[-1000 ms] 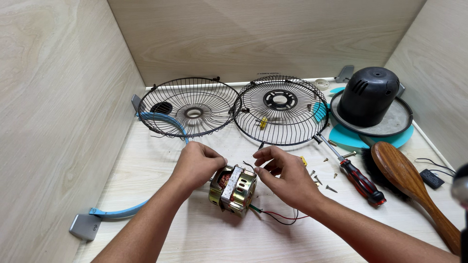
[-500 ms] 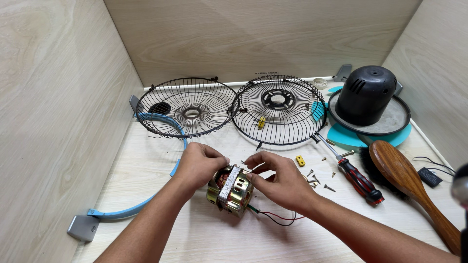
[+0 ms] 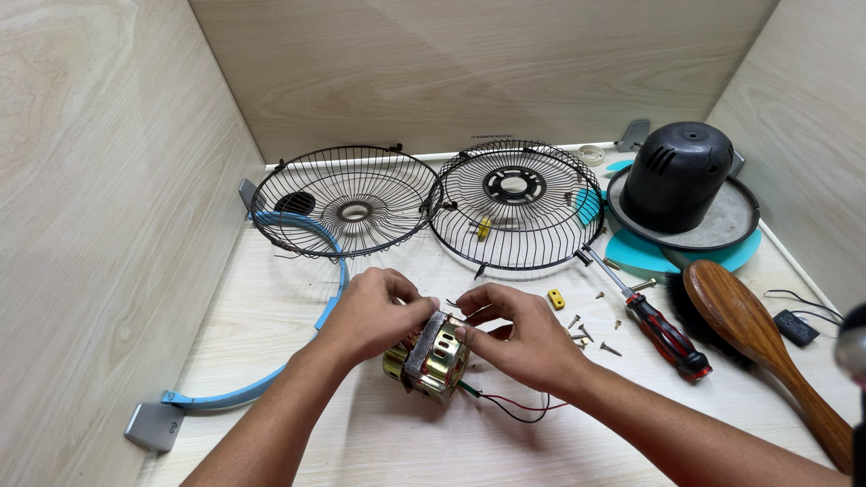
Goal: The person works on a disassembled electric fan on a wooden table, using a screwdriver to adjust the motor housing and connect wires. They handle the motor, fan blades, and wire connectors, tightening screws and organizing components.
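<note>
both hands were down on the fan motor (image 3: 431, 359), which sat on the pale wooden table (image 3: 271, 316) right in front of the person, near the middle of the view. the left hand (image 3: 370, 311) was curled over the motor's upper left side, fingers closed around the metal housing and steadying it. the right hand (image 3: 523, 338) came in from the other side, thumb and fingertips pinched at the top edge of the housing; it looked as if something thin was between them, a wire end perhaps, but it was too small to tell. red, black and green wires (image 3: 510, 406) trailed out from under the motor toward the right forearm.

judging by that, the step in hand was fine work on the motor's top face, at the wiring or a fastening. any further move there would have called for a firm left-hand hold and a light, exact pinch from the right, since the part was tiny and the motor could roll.

both forearms angled in from the bottom edge, wrists low, palms facing each other across the motor.

around them: two black wire fan guards (image 3: 347, 212) and (image 3: 514, 203) at the back, a blue guard ring (image 3: 271, 383) curving off to the left, a black motor cover (image 3: 677, 176) on a round base, a red-handled screwdriver (image 3: 663, 329), loose screws (image 3: 595, 334), and a wooden brush (image 3: 749, 334) on the right.
</note>
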